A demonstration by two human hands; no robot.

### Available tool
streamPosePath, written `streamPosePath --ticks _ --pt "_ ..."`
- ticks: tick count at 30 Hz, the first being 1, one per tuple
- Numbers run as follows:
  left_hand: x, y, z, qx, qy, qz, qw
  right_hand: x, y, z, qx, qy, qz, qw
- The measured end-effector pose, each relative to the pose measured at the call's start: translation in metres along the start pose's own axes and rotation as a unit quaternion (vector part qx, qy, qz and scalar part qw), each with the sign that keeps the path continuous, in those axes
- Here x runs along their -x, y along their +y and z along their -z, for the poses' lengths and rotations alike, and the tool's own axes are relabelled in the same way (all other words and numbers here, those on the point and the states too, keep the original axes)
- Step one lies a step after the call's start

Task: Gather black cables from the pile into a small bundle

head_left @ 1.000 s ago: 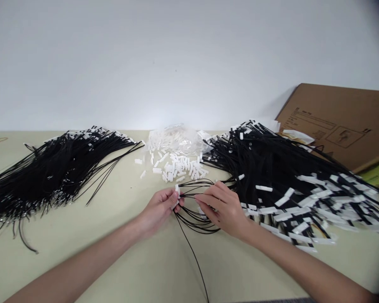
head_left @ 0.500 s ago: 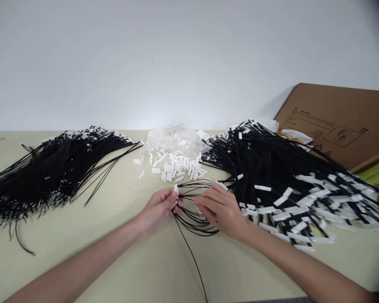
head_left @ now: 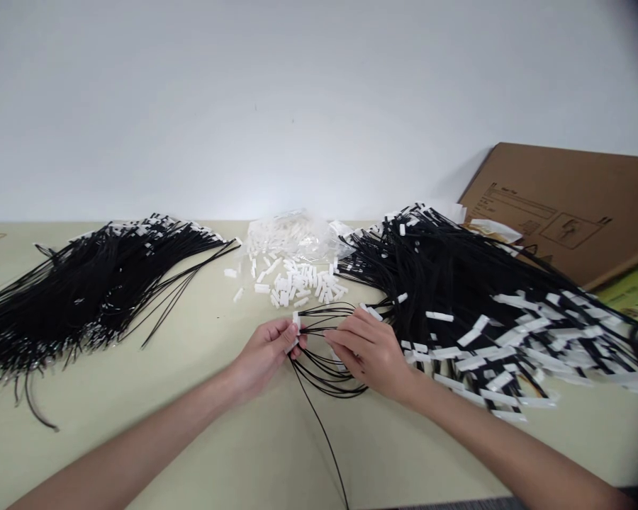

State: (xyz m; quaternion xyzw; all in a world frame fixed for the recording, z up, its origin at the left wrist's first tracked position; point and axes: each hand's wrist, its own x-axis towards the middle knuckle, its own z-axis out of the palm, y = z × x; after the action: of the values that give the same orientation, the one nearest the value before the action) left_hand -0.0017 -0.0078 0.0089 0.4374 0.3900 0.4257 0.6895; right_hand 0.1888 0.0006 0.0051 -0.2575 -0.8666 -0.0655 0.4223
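Observation:
My left hand pinches a white connector between thumb and fingers, near the middle of the table. Thin black wires run from this connector and loop to the right, and one long wire trails down to the front edge. To the right, my right hand is closed, its thumb and fingertips pinched at one of the black wires. Behind both hands lies a heap of loose white connectors.
A clear plastic bag of white pieces lies behind the heap. Black cable bundles lie at left and right, the right one with white tags. A cardboard box leans at the back right.
The view has shifted very slightly. Both hands keep nearly the same place and grip.

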Motion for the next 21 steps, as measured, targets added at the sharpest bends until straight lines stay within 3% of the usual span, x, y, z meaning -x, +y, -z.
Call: streamPosePath --ticks 21 --pt "-0.0007 -0.0008 -0.0003 0.007 0.007 0.0 1.0 0.0028 0.0014 -0.0014 -0.006 -0.02 -0.005 1.0"
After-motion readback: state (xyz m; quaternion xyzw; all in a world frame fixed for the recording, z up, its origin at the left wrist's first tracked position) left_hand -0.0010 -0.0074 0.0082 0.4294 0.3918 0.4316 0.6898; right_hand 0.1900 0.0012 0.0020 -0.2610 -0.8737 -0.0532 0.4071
